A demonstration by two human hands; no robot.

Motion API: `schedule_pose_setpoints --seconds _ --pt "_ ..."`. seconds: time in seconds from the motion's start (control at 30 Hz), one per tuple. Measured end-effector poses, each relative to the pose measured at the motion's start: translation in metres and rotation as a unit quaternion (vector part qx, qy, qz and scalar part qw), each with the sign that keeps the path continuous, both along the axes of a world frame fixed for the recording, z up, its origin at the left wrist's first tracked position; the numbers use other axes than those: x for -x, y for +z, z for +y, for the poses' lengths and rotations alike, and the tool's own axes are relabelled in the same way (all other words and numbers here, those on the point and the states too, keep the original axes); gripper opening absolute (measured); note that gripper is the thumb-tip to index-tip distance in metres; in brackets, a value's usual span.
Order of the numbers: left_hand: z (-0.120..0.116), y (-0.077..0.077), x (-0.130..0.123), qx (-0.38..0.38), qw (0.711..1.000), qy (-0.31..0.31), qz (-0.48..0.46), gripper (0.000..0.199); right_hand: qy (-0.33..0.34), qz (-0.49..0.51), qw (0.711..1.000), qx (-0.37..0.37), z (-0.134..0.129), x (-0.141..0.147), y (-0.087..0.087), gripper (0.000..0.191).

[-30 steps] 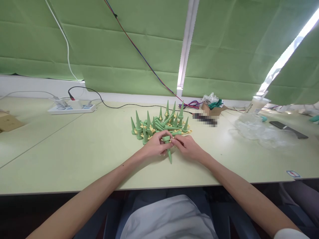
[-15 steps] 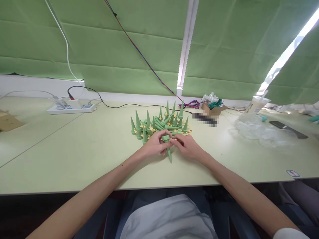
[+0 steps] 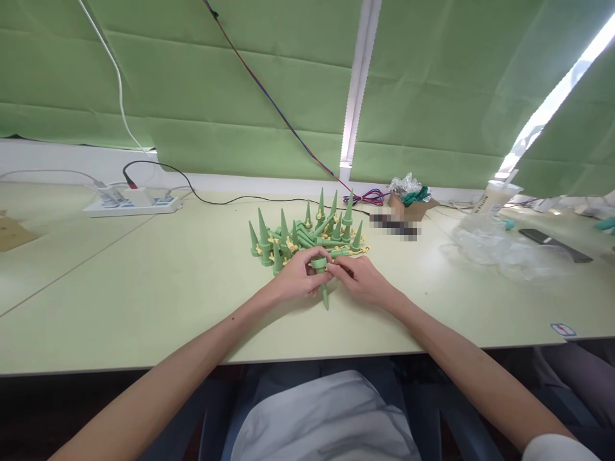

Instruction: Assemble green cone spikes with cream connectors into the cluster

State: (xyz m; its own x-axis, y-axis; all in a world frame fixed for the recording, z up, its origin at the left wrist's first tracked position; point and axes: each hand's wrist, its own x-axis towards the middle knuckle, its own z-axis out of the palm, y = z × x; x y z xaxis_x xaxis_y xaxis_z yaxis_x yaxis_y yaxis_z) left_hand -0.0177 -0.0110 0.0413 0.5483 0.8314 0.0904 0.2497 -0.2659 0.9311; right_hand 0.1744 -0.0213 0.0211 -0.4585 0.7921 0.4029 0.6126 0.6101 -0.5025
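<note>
My left hand (image 3: 302, 275) is closed around a green plastic watering spike (image 3: 319, 263), its wide cap up and its point slanting down toward the table. From the other side my right hand (image 3: 360, 277) pinches at the spike's collar. A trace of yellow shows at those fingertips, like the small yellow valves on the other spikes; the fingers cover most of it. Just beyond both hands is a pile of green watering spikes (image 3: 307, 237), some standing point up and others lying down, with yellow valves among them.
A power strip (image 3: 134, 206) with plugs lies at the back left. Behind the pile, a small cardboard box (image 3: 413, 208) holds clear wrap and green material. To the right are a plastic cup (image 3: 494, 198), a crumpled clear bag (image 3: 504, 250) and a dark phone-like object (image 3: 538, 236).
The view has shifted slightly. Both hands keep nearly the same hold on the green watering spike, and the pile looks the same.
</note>
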Motion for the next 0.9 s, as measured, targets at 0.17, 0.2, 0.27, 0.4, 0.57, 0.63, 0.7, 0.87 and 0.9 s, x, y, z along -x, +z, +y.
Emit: schedule_pose_setpoints --seconds 0.17,0.2,0.27,0.4,0.57,0.63,0.7,0.87,0.9 --pt "-0.0007 0.0013 0.0005 -0.002 1.0 -0.005 0.003 0.027 0.0 0.005 1.0 -0.001 0.0003 -0.0002 -0.0004 0.039" --pt "-0.0008 0.0013 0.0004 -0.002 1.0 -0.005 0.004 0.028 0.0 0.007 1.0 0.0 0.0009 -0.0002 -0.0006 0.04" --pt "-0.001 0.0009 0.0001 -0.005 1.0 -0.003 0.008 0.029 0.001 0.008 1.0 0.006 0.0019 -0.0002 -0.0008 0.043" --pt "-0.0008 -0.0003 -0.0003 -0.006 1.0 -0.004 0.012 0.029 -0.001 0.004 1.0 0.017 0.0031 -0.0005 -0.0002 0.046" --pt "-0.0001 -0.0001 -0.0001 0.005 1.0 -0.004 -0.015 0.031 -0.021 0.02 1.0 0.005 0.0019 -0.0002 -0.0006 0.038" --pt "0.0001 0.0002 0.0001 0.009 1.0 -0.001 -0.023 0.03 -0.023 0.025 0.999 0.0 0.0014 -0.0002 -0.0014 0.033" --pt "0.0002 0.0 0.0001 0.009 1.0 0.002 -0.023 0.03 -0.017 0.023 1.0 -0.005 0.0012 -0.0005 -0.0022 0.032" --pt "0.0001 -0.0019 -0.0004 0.008 1.0 0.001 -0.012 0.03 -0.003 0.01 1.0 -0.007 0.0024 -0.001 -0.0024 0.04" --pt "0.0001 -0.0022 -0.0004 0.008 1.0 0.001 -0.013 0.03 -0.003 0.008 1.0 -0.003 0.0027 -0.001 -0.0022 0.041"
